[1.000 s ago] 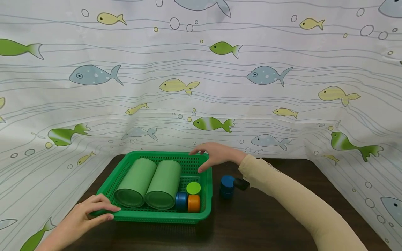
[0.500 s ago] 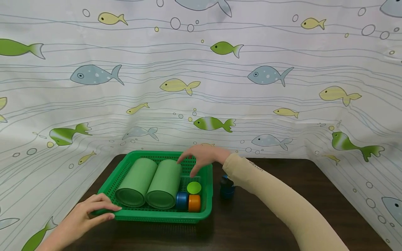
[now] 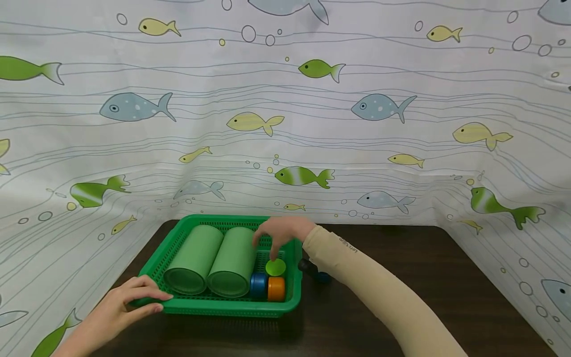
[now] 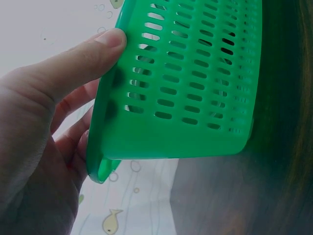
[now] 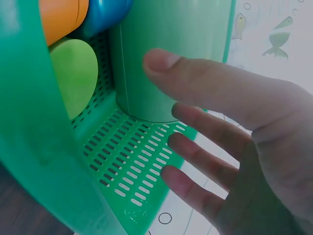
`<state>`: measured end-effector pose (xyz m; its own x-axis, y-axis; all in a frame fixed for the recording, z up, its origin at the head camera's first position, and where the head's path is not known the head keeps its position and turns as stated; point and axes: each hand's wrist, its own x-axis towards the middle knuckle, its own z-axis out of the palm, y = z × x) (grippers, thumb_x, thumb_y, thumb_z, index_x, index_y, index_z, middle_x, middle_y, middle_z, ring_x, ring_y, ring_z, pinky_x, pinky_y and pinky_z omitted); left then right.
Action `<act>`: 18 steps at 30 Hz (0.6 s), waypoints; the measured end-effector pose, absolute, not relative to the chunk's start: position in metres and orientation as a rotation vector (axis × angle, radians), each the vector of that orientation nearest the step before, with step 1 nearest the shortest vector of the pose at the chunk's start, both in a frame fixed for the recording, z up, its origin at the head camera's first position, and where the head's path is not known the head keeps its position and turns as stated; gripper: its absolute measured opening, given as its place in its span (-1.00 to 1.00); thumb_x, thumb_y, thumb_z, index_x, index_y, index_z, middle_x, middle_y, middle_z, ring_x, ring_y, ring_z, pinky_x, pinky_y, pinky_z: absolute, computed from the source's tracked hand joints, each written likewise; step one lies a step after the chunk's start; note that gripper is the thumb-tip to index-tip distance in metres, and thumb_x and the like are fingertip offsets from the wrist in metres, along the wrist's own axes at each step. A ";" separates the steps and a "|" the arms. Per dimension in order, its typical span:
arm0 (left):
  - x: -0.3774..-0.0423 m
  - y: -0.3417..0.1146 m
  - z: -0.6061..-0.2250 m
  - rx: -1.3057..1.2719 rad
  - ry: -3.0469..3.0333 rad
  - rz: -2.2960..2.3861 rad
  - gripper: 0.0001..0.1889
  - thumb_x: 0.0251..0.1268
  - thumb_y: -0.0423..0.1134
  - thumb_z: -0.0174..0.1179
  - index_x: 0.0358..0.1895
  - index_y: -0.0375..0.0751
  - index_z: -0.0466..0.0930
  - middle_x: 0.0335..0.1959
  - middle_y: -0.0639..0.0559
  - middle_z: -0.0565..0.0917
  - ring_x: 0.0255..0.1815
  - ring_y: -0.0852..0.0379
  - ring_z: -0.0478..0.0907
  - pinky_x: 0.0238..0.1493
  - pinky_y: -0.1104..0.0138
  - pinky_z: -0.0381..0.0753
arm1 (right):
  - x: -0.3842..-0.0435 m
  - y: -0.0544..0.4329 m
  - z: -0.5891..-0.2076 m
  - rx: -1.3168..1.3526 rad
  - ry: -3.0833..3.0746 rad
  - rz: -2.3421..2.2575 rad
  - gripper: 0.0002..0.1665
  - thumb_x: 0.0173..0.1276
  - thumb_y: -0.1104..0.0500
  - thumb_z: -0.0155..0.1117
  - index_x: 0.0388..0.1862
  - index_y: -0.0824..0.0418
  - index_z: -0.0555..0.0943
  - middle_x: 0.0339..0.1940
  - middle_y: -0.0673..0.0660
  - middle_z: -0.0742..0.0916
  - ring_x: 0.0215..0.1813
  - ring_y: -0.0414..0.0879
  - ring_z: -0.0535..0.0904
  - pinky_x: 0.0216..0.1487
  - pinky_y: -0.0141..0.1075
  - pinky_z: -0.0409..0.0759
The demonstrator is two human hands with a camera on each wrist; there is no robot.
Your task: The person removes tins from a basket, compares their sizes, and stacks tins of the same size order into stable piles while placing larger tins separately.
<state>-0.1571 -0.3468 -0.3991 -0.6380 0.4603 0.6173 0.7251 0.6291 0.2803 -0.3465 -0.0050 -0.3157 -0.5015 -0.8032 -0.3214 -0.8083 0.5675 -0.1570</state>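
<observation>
My left hand (image 3: 127,302) holds the green plastic basket (image 3: 223,307) at its near left corner. In the left wrist view, the thumb lies on the basket's rim and the fingers bend behind it. Two pale green cylinders (image 3: 234,258) lie side by side in the basket. At their right are a small blue container (image 3: 258,286), an orange one (image 3: 276,289) and one with a lime-green top (image 3: 275,267). My right hand (image 3: 280,233) is over the basket's back right part, fingers spread and nothing held. Its fingertips (image 5: 171,142) are beside the right cylinder.
A blue container (image 3: 324,277) stands on the dark tabletop (image 3: 379,297) right of the basket, mostly hidden by my right sleeve and the black wrist camera (image 3: 308,267). A white fish-patterned curtain (image 3: 285,144) surrounds the table at the back and sides.
My right hand has moved left and down from the basket's right rim, over its inside beside the right cylinder. The left hand and the basket have stayed in place.
</observation>
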 end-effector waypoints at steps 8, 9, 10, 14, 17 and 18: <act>-0.156 -0.346 -0.400 -0.929 -2.353 -0.728 -0.47 -0.26 -0.57 0.49 -0.14 0.05 0.75 -0.22 0.45 0.53 -0.21 0.53 0.43 -0.32 0.65 0.40 | -0.345 -0.013 -0.322 -1.240 2.378 0.087 -0.39 0.24 0.17 0.48 0.27 -0.13 0.57 0.41 -0.06 0.52 0.48 -0.06 0.37 0.32 -0.22 0.50; -0.157 -0.346 -0.400 -0.930 -2.350 -0.726 -0.46 -0.26 -0.57 0.49 -0.14 0.06 0.75 -0.22 0.45 0.53 -0.21 0.53 0.43 -0.32 0.64 0.40 | -0.345 -0.014 -0.323 -1.234 2.371 0.101 -0.39 0.24 0.17 0.48 0.26 -0.14 0.57 0.41 -0.07 0.53 0.47 -0.07 0.37 0.31 -0.23 0.50; -0.157 -0.346 -0.401 -0.932 -2.347 -0.729 -0.46 -0.26 -0.57 0.49 -0.14 0.06 0.74 -0.22 0.44 0.53 -0.22 0.53 0.43 -0.32 0.64 0.40 | -0.345 -0.014 -0.324 -1.229 2.364 0.113 -0.40 0.23 0.17 0.48 0.25 -0.14 0.58 0.40 -0.07 0.53 0.47 -0.06 0.37 0.31 -0.22 0.51; -0.158 -0.347 -0.403 -0.958 -2.322 -0.768 -0.47 -0.25 -0.59 0.47 -0.13 0.01 0.75 -0.23 0.37 0.54 -0.22 0.50 0.42 -0.34 0.62 0.38 | -0.346 -0.015 -0.328 -1.199 2.347 0.130 -0.43 0.21 0.18 0.50 0.20 -0.16 0.62 0.38 -0.09 0.54 0.46 -0.06 0.38 0.31 -0.21 0.50; -0.158 -0.347 -0.403 -0.946 -2.327 -0.774 -0.47 -0.25 -0.60 0.47 -0.13 0.03 0.75 -0.23 0.37 0.54 -0.23 0.50 0.41 -0.34 0.61 0.38 | -0.347 -0.016 -0.330 -1.172 2.328 0.123 -0.43 0.21 0.19 0.49 0.19 -0.16 0.63 0.37 -0.11 0.55 0.44 -0.08 0.40 0.27 -0.22 0.53; -0.158 -0.347 -0.403 -0.932 -2.337 -0.759 -0.46 -0.25 -0.58 0.47 -0.13 0.05 0.75 -0.23 0.40 0.53 -0.23 0.51 0.42 -0.33 0.62 0.39 | -0.347 -0.017 -0.330 -1.157 2.316 0.116 -0.43 0.22 0.20 0.49 0.20 -0.16 0.63 0.36 -0.11 0.55 0.43 -0.08 0.42 0.23 -0.23 0.56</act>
